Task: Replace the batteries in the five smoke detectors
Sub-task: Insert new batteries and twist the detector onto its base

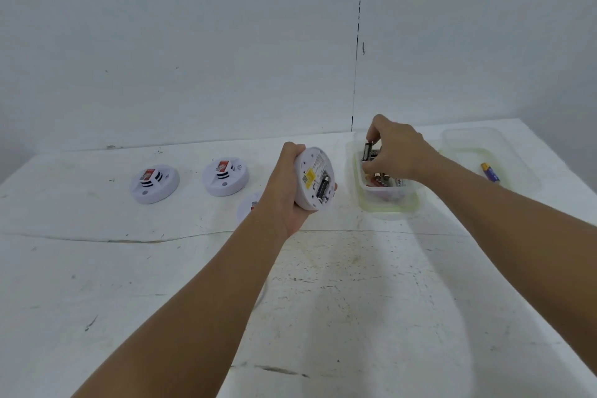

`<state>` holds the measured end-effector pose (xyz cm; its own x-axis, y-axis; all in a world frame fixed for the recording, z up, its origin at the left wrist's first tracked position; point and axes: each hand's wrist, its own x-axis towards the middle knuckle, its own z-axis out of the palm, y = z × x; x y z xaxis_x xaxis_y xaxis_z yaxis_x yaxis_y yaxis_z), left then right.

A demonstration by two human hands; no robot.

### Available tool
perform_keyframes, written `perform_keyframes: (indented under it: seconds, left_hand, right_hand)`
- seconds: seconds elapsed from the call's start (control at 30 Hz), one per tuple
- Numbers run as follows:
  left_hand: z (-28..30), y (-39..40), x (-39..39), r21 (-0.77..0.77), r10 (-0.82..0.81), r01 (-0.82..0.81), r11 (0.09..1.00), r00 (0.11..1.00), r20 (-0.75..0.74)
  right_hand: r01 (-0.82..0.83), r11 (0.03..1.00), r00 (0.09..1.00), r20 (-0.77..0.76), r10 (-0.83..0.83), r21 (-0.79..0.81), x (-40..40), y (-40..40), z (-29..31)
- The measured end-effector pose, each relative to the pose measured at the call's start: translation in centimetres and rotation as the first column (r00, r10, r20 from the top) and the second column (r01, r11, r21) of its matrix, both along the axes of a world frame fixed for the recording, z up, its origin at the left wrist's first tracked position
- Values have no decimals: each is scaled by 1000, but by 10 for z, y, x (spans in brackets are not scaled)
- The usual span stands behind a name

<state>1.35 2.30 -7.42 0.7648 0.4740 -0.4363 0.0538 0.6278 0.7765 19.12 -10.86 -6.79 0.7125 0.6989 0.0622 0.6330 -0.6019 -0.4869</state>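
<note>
My left hand grips a white smoke detector tilted up off the table, its back facing me, with one black battery sitting in the open compartment. My right hand reaches into a clear plastic box of batteries and pinches a black battery between thumb and fingers. Two more white detectors sit face up on the table at the left. Another detector is mostly hidden behind my left wrist.
A second clear box at the far right holds a purple and yellow battery. The white table is scuffed, with a crack running across it. A pale wall stands behind the table's far edge.
</note>
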Motion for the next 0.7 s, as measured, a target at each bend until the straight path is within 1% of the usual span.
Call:
perform_keyframes:
  seconds: [0.07, 0.1, 0.17, 0.23, 0.33, 0.43, 0.5, 0.7]
  left_hand:
    - [-2, 3, -6, -23, 3, -2, 1000, 999, 37]
    - [-4, 5, -9, -35, 8, -6, 999, 998, 56]
    - [-8, 5, -17, -59, 24, -19, 998, 996, 87]
    - [-12, 3, -24, -78, 40, -31, 996, 993, 111]
    - [-15, -1, -34, -104, 47, -32, 994, 989, 141]
    - [-17, -5, -45, -111, 25, -9, 994, 989, 147]
    - [-19, -8, -51, -110, 10, 7, 994, 989, 150]
    - [-24, -11, -68, -146, 19, 9, 989, 981, 191]
  right_hand:
    - [42, 976, 998, -54, -31, 215, -10, -11, 3]
    - [65, 951, 997, -51, -52, 303, -17, -17, 4]
    - [104, 901, 995, -47, -93, 421, -34, -24, 5]
    - [121, 860, 993, -68, -100, 495, -55, -28, 6]
    - [93, 853, 994, -102, -47, 514, -90, -30, 2]
    - [103, 838, 973, -231, 28, 536, -121, -28, -8]
    - [123, 819, 961, -274, 44, 560, -137, -24, -16]
    - [52, 793, 980, -185, 78, 607, -168, -17, -35]
